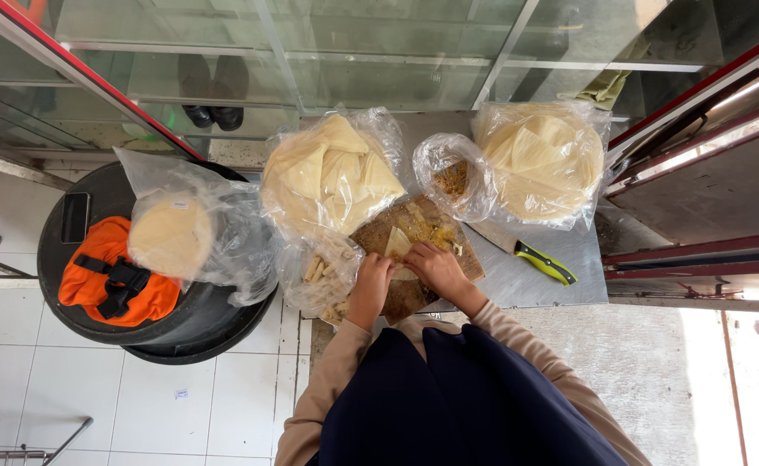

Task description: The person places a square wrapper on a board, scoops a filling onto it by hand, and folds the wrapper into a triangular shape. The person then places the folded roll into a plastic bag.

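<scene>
Both hands work over a wooden board [414, 250] that lies on a grey metal counter [535, 280]. The left hand [373, 280] and the right hand [435, 266] sit close together on a pale wrapper [398, 245], a thin, soft sheet folded to a point at the middle of the board. The fingers of both hands curl down and press on the wrapper's near edge, seemingly to keep the fold tight; whether they pinch it or only press cannot be told from above.

Supplies ring the board within easy reach. A clear bag of loose folded sheets [332, 177] lies just behind it to the left, and a bag with a flat round stack [542, 160] to the right. Between them, a small crinkled bag of filling [454, 179], brownish and crumbly, stands open beside the board. To the left of the left hand, a bag of rolls [321, 276] holds short tan cylinders, placed as if to take finished pieces. A knife [535, 257] with a green handle lies flat on the counter to the right, apart from the hands.

Further left, a black drum [190, 324] carries an orange pouch [116, 276] and another bagged disc stack [171, 235].
</scene>
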